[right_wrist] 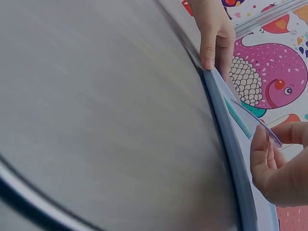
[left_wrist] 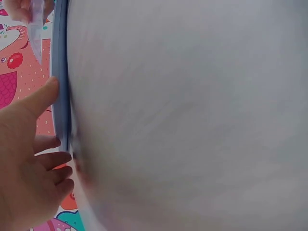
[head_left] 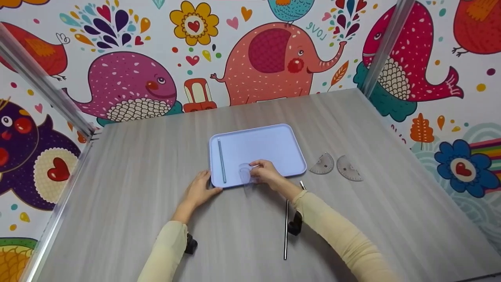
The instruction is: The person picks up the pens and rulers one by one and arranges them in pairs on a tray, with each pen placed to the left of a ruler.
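Note:
My right hand (head_left: 267, 172) pinches a clear plastic protractor (head_left: 245, 172) on edge over the front part of a pale blue tray (head_left: 258, 135). In the right wrist view the protractor (right_wrist: 260, 122) shows as a thin curved edge between thumb and fingers. My left hand (head_left: 199, 190) holds the tray's near left corner, its thumb on the front rim and its fingers along the side. A teal pencil-like stick (head_left: 222, 160) lies inside the tray along the left side. Two more clear protractors, one (head_left: 323, 163) beside the other (head_left: 349, 168), lie right of the tray.
A dark, shiny rod (head_left: 286, 231) lies on the wood-grain table (head_left: 148, 164) near my right forearm. Another metallic tip (head_left: 302, 184) shows by that sleeve, the remainder hidden. Cartoon-patterned walls (head_left: 195, 62) and metal posts (head_left: 385, 49) bound the table.

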`<state>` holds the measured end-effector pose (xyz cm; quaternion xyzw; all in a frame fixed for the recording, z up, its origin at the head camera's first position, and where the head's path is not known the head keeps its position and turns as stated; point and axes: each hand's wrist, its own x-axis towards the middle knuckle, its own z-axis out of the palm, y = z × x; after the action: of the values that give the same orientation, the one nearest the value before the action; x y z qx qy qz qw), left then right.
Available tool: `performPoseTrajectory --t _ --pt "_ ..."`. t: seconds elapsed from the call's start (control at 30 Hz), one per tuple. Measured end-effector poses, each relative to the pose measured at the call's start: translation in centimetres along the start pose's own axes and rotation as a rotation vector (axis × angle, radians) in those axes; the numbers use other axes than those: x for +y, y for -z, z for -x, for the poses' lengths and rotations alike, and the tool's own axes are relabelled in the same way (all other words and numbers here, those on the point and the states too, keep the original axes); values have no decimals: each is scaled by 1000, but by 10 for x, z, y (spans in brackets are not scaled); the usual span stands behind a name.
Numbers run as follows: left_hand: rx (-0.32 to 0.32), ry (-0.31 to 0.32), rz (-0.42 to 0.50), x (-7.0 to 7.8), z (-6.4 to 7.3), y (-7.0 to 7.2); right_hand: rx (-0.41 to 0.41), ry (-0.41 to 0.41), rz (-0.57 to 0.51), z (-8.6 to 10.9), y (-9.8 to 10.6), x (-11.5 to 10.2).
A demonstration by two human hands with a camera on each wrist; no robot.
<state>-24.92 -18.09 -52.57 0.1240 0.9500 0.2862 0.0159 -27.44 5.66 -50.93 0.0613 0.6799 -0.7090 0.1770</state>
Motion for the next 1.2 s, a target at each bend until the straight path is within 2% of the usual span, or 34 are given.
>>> performPoseTrajectory --t 0.17,0.4,0.53,0.77,0.9,1.2 --pt "6 -24 12 0 2 1 7 -10 -8 -4 -7 1" --pt "-6 -9 -7 1 2 2 14 -13 -13 -11 -11 -1" --pt "-6 -9 -13 1 2 1 3 -5 -10 -9 -15 -9" --pt "14 -10 -5 0 3 1 56 -20 -50 -26 -23 -4" --pt "19 -22 6 0 3 0 59 -8 -71 -30 -22 -5" --pt "24 5 10 0 2 0 119 47 -11 -38 -24 -6"
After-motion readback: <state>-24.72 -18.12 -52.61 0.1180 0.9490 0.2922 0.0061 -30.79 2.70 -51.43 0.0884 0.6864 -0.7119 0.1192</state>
